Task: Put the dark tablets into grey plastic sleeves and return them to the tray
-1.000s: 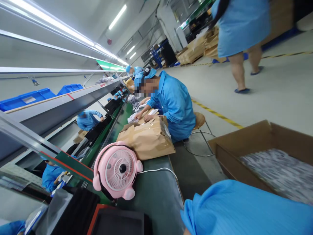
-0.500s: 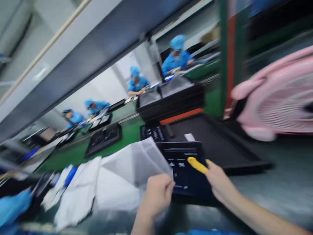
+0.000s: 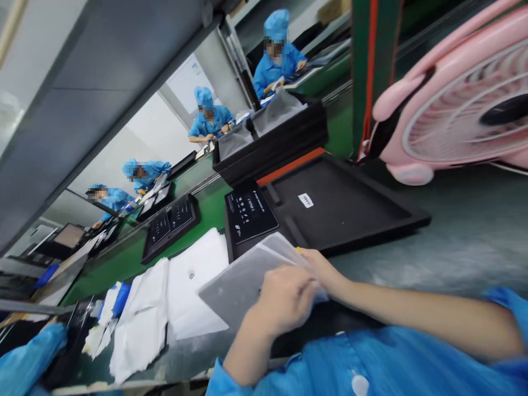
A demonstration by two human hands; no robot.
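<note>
A translucent plastic bag [image 3: 235, 286] is held up in front of me, tilted, over the near edge of the bench. My left hand [image 3: 284, 300] is closed in a fist on its near right side. My right hand [image 3: 325, 272] is at the bag's right edge, partly behind my left hand. A bit of yellow finger cover shows on it, and most of its fingers are hidden. The black printed panel seen earlier is not plain to see; whether it is inside the bag I cannot tell. Another black printed panel [image 3: 251, 212] lies on a black tray [image 3: 346, 192].
White sheets [image 3: 198, 280] and white cloths [image 3: 140, 319] lie to the left. Stacked black trays [image 3: 272, 137] hold more bags. A pink fan [image 3: 412, 126] stands at right. A black tray with panels [image 3: 171, 223] sits on the green belt [image 3: 210, 195]. Several co-workers sit beyond.
The bag has moved right and now hides the spot where the right hand held a black panel. My hands have come together. The view has shifted and sharpened.
</note>
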